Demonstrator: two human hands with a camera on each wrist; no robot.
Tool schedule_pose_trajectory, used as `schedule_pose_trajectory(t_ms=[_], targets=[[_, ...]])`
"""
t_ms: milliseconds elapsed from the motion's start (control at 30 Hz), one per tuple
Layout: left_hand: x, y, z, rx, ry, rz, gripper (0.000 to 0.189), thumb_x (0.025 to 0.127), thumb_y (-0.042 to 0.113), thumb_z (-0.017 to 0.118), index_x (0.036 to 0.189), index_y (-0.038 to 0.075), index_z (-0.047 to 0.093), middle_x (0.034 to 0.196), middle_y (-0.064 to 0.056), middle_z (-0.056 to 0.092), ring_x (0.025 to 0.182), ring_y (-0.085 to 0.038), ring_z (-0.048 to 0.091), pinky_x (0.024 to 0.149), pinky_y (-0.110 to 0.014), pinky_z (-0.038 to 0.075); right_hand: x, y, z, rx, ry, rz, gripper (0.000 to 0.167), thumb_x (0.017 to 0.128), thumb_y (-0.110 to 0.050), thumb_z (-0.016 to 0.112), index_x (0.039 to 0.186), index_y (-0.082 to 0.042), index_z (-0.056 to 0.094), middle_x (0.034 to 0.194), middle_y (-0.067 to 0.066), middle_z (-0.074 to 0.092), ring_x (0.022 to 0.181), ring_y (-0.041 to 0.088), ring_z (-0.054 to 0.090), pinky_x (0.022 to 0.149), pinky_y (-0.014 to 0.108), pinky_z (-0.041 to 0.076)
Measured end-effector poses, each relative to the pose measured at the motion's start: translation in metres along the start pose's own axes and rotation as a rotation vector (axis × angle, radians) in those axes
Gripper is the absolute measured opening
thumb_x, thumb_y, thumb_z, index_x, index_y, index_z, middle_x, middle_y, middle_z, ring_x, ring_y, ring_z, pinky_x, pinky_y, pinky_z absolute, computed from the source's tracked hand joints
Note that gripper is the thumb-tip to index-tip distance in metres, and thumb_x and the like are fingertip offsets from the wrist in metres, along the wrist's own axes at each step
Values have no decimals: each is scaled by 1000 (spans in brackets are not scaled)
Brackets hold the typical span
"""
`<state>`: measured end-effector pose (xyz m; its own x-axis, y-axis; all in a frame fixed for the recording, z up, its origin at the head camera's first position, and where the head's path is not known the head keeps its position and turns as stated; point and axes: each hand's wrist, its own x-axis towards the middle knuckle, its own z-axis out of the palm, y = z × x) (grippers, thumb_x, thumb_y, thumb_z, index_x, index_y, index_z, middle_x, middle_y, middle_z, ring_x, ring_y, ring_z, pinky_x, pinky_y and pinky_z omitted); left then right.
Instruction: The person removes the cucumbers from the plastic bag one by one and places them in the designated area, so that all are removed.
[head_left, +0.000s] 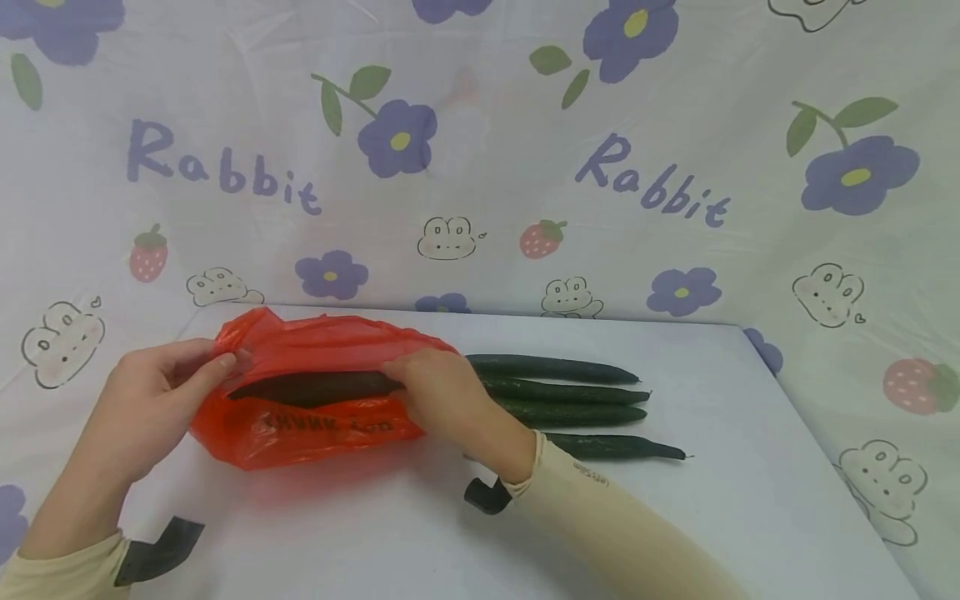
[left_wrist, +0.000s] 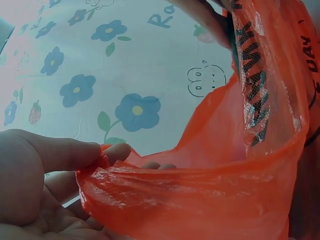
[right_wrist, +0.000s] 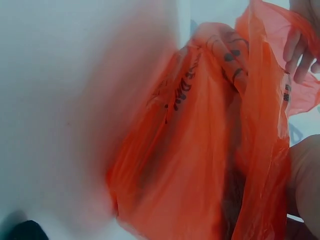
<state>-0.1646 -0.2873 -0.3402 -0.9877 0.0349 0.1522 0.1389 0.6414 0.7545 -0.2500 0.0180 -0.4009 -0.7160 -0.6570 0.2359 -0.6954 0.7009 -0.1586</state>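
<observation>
A red plastic bag point(head_left: 247, 442) with black printing lies on its side at the left of the table, its mouth spread. My left hand point(head_left: 153, 404) pinches the bag's rim between thumb and fingers; in the left wrist view the thumb point(left_wrist: 65, 152) presses on the gathered red film. A dark green cucumber point(head_left: 322, 386) lies lengthwise in the bag's opening. My right hand point(head_left: 450, 400) grips its right end, fingertips partly hidden. Dark long shapes show through the film point(right_wrist: 180, 160) in the right wrist view.
Several more cucumbers point(head_left: 570, 414) lie side by side on the white table point(head_left: 750, 500), just right of and behind the right hand. A patterned cloth point(head_left: 480, 167) hangs behind the table. Black straps point(head_left: 161, 550) sit at both wrists.
</observation>
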Motion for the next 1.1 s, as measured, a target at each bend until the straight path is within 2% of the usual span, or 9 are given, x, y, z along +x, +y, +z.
schedule_pose_trajectory(t_ms=[67, 233, 300, 500, 667, 867, 1100], targets=[[0, 0, 0, 14, 2, -2, 39, 112, 23, 64, 139, -5, 70, 119, -18, 79, 99, 3, 73, 83, -4, 49, 0, 1, 2, 2, -1, 0, 24, 97, -12, 81, 118, -24, 80, 102, -11, 77, 103, 14, 70, 98, 33, 58], [0, 1, 2, 42, -11, -30, 42, 113, 26, 61, 143, -3, 67, 125, -19, 77, 112, -32, 74, 82, -5, 48, 7, -4, 7, -19, -28, -33, 19, 98, -14, 81, 113, -24, 80, 95, -12, 75, 97, 12, 69, 94, 30, 59], [0, 1, 2, 39, -17, -37, 42, 114, 26, 61, 144, -3, 67, 126, -20, 76, 115, -39, 72, 82, -5, 49, 11, -9, 10, -57, -60, -53, 17, 98, -15, 81, 112, -25, 80, 93, -12, 74, 95, 12, 69, 93, 28, 59], [-1, 1, 3, 34, -31, -49, 43, 113, 28, 61, 145, -1, 67, 127, -18, 76, 116, -38, 72, 83, -5, 49, 18, -16, 15, -142, -131, -62, 18, 98, -20, 81, 115, -26, 81, 94, -12, 75, 93, 11, 69, 93, 28, 60], [-2, -1, 1, 52, -11, -27, 40, 113, 27, 61, 141, -1, 69, 125, -19, 77, 115, -41, 72, 82, -4, 47, 16, -13, 10, -127, -86, -37, 13, 98, -18, 80, 107, -28, 78, 90, -14, 71, 91, 12, 67, 85, 30, 61], [-2, -1, 2, 46, -14, -41, 43, 113, 28, 62, 143, -2, 67, 125, -19, 76, 113, -36, 74, 82, -5, 48, 5, -7, -4, -47, -47, -4, 27, 98, -15, 81, 121, -27, 79, 104, -11, 76, 104, 14, 68, 95, 35, 60], [-1, 1, 4, 32, -26, -45, 45, 113, 28, 62, 145, -4, 65, 127, -19, 76, 110, -28, 77, 83, -5, 49, -9, 1, -20, -23, -31, 15, 26, 100, -13, 77, 124, -24, 78, 108, -9, 77, 100, 16, 71, 88, 33, 62]])
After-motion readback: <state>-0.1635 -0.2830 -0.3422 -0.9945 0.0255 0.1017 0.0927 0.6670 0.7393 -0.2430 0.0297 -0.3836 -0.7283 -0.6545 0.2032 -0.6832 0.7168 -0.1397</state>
